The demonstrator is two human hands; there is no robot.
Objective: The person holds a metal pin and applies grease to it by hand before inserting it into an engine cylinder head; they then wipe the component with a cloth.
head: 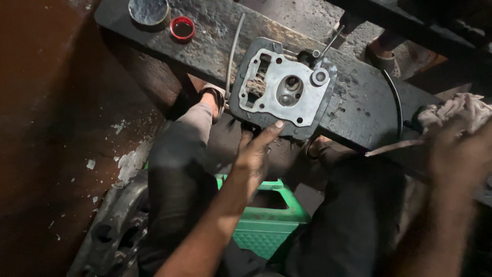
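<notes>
On the dark, grimy surface [353,110], a flat grey metal engine part [283,88] is lying; the left hand [254,151] is gripping its 6 o'clock edge, thumb on top. At 3 o'clock, the right hand [453,154] is clutching a crumpled dirty rag [453,114].

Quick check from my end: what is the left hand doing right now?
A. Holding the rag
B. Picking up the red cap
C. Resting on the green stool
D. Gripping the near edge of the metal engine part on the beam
D: the left hand has its thumb on the near edge of the engine part lying on the beam; the rag is at the right hand.
</notes>
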